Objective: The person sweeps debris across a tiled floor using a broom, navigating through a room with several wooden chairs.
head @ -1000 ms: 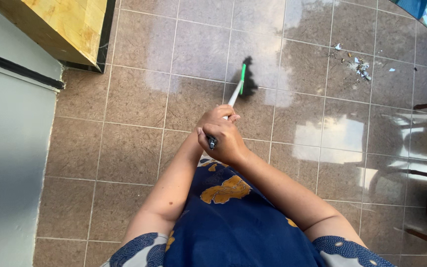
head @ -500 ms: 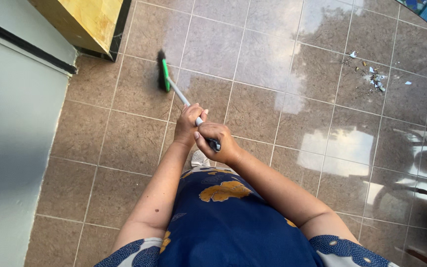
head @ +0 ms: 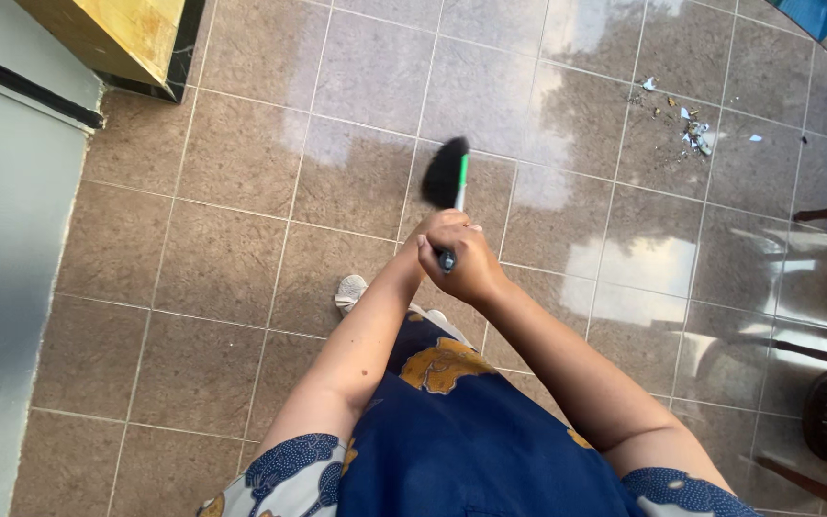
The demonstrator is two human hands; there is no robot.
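Your right hand (head: 471, 266) is wrapped tight around the top end of the broom handle (head: 458, 198), fist closed; your left hand (head: 433, 230) sits just ahead of it, fingers curled on the same shaft, partly hidden behind the right. The broom head (head: 444, 173), dark bristles on a green block, meets the tiled floor (head: 241, 258) just beyond your hands, blurred. A small pile of debris (head: 689, 126) lies well off to your right and farther out, loose and uncollected. My read: the sweeping is partway, scraps gathered in one spot, pickup not yet done. One shoe (head: 349, 290) shows beside your left forearm.
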